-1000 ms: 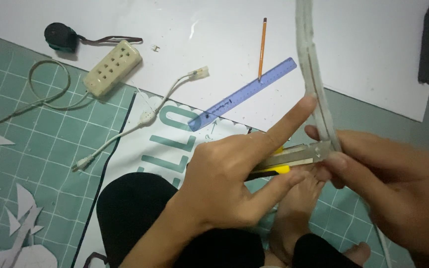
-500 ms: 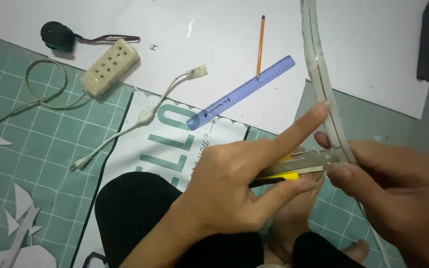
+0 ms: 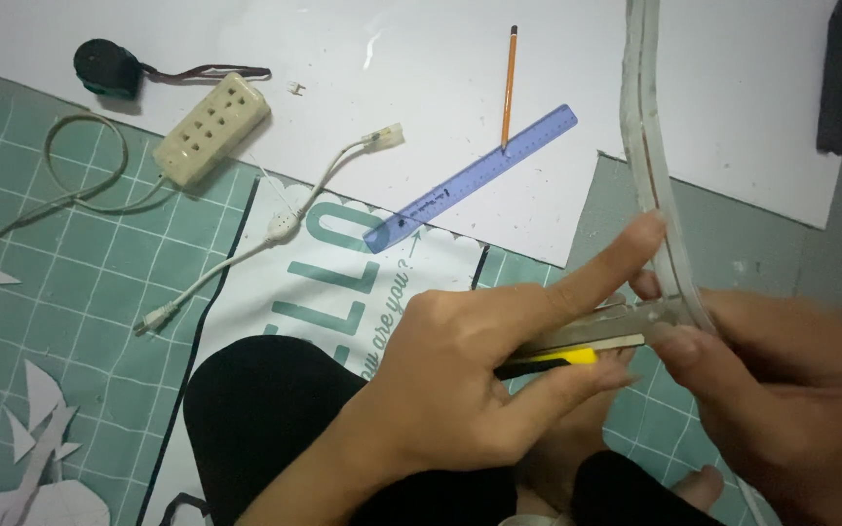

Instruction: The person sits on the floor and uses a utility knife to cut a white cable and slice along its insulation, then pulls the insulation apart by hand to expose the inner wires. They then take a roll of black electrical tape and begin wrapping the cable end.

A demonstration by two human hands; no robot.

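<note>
I see the left hand coming in from six o'clock, wrist low, its index finger stretched out toward two o'clock with the tip pressed on the pale flexible strip. Its thumb and curled fingers grasp the yellow-and-metal utility knife, which lies roughly level, blade end pointing to three o'clock where it meets the strip. The right hand enters from four o'clock and pinches the strip and the knife's tip between thumb and fingers; it is slightly blurred. The strip runs from that grip up to twelve o'clock and out of view, curving a little. Below the hands I make out dark-clad knees and a bare foot. At eleven o'clock of the hands a blue ruler lies slanted on white paper, a pencil touching its upper end. Farther toward ten o'clock lie a white cable with a connector and a cream power strip on the green cutting mat.
</note>
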